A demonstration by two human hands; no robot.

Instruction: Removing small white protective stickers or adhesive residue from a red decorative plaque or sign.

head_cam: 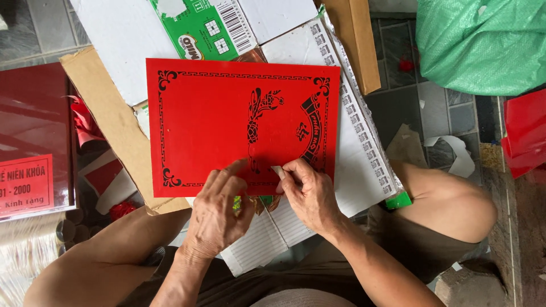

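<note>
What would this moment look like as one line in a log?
left hand: pressing red sheet near lower edge | right hand: pinching small pale piece on sheet | sheet: flat on cardboard

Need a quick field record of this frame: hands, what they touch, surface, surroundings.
left hand: fingers resting on the near edge of the red sheet
right hand: pinching a small pale piece against the sheet's near edge
red sheet: flat, black ornamental border and black pattern at right
surface: flattened cardboard on a tiled floor
left side: dark red box
upper right: green bag
far right: red sheets
</note>
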